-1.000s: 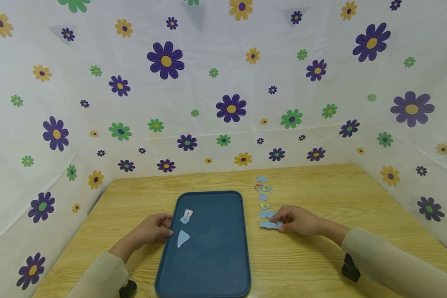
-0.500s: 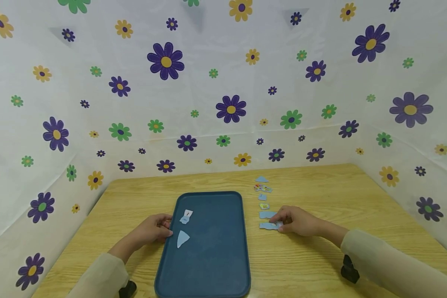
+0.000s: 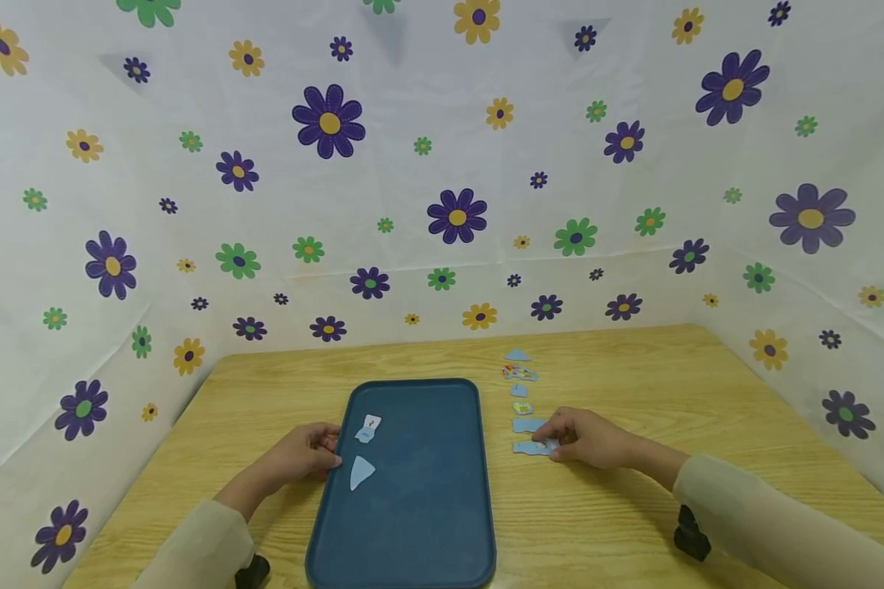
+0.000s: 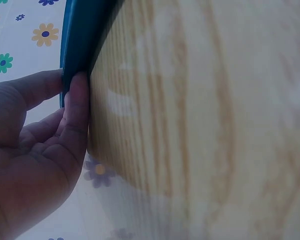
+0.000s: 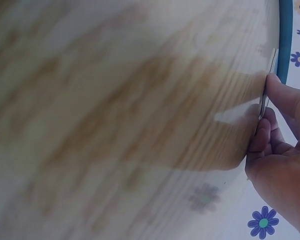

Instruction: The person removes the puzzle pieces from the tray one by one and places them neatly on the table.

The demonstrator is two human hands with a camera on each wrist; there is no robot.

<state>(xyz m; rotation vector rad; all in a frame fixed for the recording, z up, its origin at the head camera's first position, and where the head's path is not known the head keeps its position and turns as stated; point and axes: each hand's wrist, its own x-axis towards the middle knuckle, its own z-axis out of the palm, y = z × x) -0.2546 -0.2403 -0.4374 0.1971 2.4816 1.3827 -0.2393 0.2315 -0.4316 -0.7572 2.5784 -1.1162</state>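
Observation:
My left hand (image 3: 302, 454) grips the left rim of a dark blue tray (image 3: 427, 507); in the left wrist view its thumb is on the rim (image 4: 80, 40) and its fingers are at the underside. Beyond the tray's right side, my right hand (image 3: 593, 438) pinches a light blue, puzzle-like piece (image 3: 528, 447) low at the table, its right part covered by the fingers. The right wrist view shows this thin piece (image 5: 274, 60) edge-on. On the tray lie a white-and-blue piece (image 3: 367, 429) and a pale blue, roughly triangular piece (image 3: 362, 472).
Several pieces form a column right of the tray: a blue triangle (image 3: 517, 354), a multicoloured piece (image 3: 520, 372), a small blue one (image 3: 519, 391), a yellowish one (image 3: 522, 407) and a blue strip (image 3: 525, 424). Flower-printed sheeting (image 3: 398, 180) encloses the wooden table (image 3: 633, 376).
The piece in my right hand has levelled out very slightly and shifted a touch toward me. Both hands otherwise keep their places, and the tray stays put.

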